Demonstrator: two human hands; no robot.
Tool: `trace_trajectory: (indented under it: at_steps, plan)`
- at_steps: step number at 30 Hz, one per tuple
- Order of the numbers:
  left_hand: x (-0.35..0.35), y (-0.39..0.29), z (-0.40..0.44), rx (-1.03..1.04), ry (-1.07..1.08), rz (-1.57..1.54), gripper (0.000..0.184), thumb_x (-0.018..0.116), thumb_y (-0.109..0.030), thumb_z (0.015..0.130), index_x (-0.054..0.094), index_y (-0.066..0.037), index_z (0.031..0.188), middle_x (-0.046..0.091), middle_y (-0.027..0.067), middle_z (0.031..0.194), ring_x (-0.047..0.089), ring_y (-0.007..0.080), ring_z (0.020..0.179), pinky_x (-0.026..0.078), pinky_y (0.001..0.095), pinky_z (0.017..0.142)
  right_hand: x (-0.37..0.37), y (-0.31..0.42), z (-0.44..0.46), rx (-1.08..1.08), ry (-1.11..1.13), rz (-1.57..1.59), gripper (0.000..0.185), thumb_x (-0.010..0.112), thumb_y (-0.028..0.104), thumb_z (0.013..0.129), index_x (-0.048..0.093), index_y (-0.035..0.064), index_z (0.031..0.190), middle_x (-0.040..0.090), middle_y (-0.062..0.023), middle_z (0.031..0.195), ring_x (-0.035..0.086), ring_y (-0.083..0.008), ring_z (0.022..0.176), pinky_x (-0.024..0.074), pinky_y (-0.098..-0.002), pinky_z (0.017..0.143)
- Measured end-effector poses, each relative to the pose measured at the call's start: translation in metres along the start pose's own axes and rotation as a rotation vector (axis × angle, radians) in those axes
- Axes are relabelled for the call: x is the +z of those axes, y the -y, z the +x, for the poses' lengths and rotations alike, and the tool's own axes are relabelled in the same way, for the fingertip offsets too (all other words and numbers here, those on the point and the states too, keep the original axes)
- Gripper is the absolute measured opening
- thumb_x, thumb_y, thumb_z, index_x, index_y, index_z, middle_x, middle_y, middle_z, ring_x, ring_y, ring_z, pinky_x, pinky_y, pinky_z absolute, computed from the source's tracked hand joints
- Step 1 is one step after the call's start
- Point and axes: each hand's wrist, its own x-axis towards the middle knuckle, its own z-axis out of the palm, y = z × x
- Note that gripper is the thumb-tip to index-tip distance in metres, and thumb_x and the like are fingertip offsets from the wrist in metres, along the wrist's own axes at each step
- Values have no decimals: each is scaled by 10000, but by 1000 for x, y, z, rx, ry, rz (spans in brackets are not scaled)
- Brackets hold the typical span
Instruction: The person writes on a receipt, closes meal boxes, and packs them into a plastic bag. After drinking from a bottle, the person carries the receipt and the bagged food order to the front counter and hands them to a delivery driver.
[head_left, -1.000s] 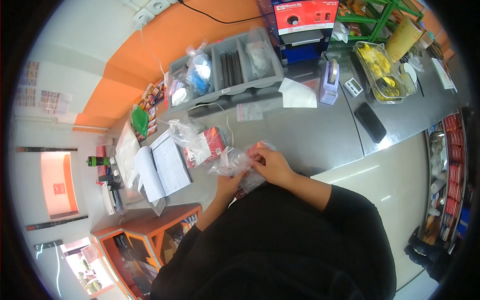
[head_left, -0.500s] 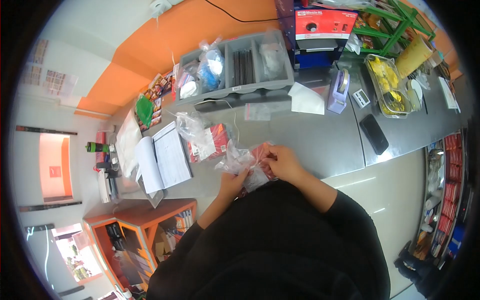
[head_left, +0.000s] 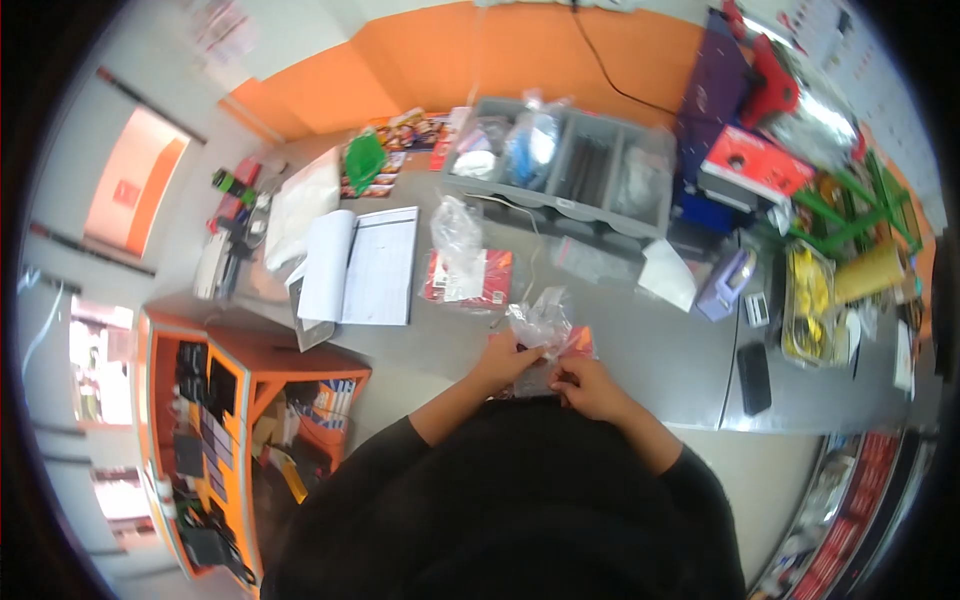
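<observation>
Close to my body, at the table's near edge, my left hand (head_left: 503, 362) is closed on a clear plastic bag (head_left: 541, 322) with red packets (head_left: 579, 342) in or under it. My right hand (head_left: 587, 388) is at the right side of the same bag, its fingers pinched together; what lies between them is too small to make out. Just beyond my left hand lies another red pack (head_left: 497, 277) with crumpled clear plastic (head_left: 457, 236) on top. An open notebook (head_left: 379, 266) lies to the left.
A grey divided tray (head_left: 565, 205) stands at the back, with a white paper (head_left: 668, 275) before it. Further right are a tape dispenser (head_left: 727, 284), a phone (head_left: 754, 379), a yellow-filled container (head_left: 808, 305) and a red machine (head_left: 757, 164). An orange cabinet (head_left: 262, 365) stands lower left.
The view has turned, so the table's things appear shifted and rotated. My right hand has moved from the upper part of the bag down towards its near side. My left hand keeps its hold.
</observation>
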Motion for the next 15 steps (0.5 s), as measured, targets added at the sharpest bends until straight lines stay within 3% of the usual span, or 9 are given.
trace_trajectory:
  at_steps: [2,3,5,7,10,11,12,13,15]
  plan:
    - [-13,-7,-1,28,155,137,483,726,-158,867,511,-6,1272,653,120,1133,652,179,1001,547,335,792,-14,4,-6,41,78,113,74,603,67,915,630,0,931,637,-93,748,628,-159,694,506,-304,605]
    - [-19,14,1,56,239,-128,548,740,-163,864,453,-18,1308,625,134,1185,634,217,1048,541,365,839,-21,7,-12,71,14,209,115,584,106,948,630,3,972,627,-69,755,624,-133,695,506,-277,591]
    - [-36,-1,-21,48,53,-82,472,704,-190,895,477,-34,1278,609,116,1176,623,222,1042,528,361,865,-37,-11,-22,100,-17,284,156,566,145,981,630,7,1013,617,-45,762,619,-108,696,506,-251,576]
    - [-52,5,-42,22,-120,-25,399,667,-217,926,501,-50,1248,592,98,1167,612,228,1036,515,356,891,-56,-51,-25,57,-310,312,211,544,165,998,596,11,1132,629,-63,833,639,-133,743,528,-257,599]
    - [-55,65,-60,-237,-325,135,567,605,-350,962,422,21,1350,560,183,1290,601,248,1094,523,395,898,-70,-65,-28,149,-235,281,350,562,204,994,496,15,1281,623,-100,962,648,-157,812,546,-276,627]
    - [-47,88,-66,-405,-177,-52,598,528,-408,987,407,30,1375,551,190,1307,586,254,1118,505,394,924,-74,-76,-28,242,-107,299,549,578,251,989,336,30,1429,570,-173,1173,627,-222,1000,561,-324,731]
    - [-38,102,-72,-562,-24,-242,640,451,-466,1013,393,40,1401,541,197,1324,570,260,1142,488,393,950,-74,-77,-28,244,-94,294,549,578,251,989,336,30,1429,570,-173,1173,627,-222,1000,561,-324,731]
    - [-23,103,-77,-567,-34,-250,640,451,-466,1013,393,40,1401,541,197,1324,570,260,1142,488,393,950,-70,-77,-27,262,7,310,606,585,270,985,290,33,1458,521,-197,1254,588,-255,1089,553,-357,789]
    - [12,101,-73,-259,-75,-168,652,352,-498,1035,397,24,1423,556,194,1316,565,277,1147,435,375,1007,-62,-65,-23,274,177,333,712,597,311,978,207,37,1506,411,-244,1402,478,-318,1268,521,-436,915]
